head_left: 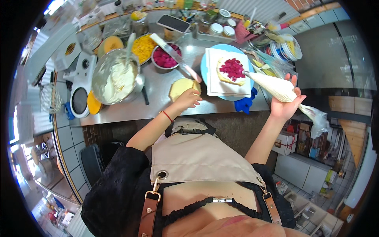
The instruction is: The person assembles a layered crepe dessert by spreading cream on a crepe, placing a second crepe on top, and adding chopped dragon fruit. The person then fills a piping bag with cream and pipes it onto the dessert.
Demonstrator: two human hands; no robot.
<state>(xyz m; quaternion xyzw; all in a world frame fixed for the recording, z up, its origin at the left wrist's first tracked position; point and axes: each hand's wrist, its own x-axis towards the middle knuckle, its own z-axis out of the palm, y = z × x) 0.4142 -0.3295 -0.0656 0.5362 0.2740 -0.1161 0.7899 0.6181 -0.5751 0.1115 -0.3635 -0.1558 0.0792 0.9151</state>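
A piping bag full of white cream lies across my right hand, which is closed around its twisted end. The bag's tip points left, by the edge of a small cake topped with dark pink fruit cubes. That cake sits on a white square board over a round blue stand. At the near edge of a round pale sponge layer rests my left hand, fingers loosely apart. A spatula with a pink handle lies across the bowl of pink fruit cubes, its handle end near the sponge layer.
At the left stands a large metal bowl of whipped cream beside a white kitchen scale. Behind are a bowl of yellow fruit cubes, a phone and several jars. A blue cloth lies at the counter's front edge.
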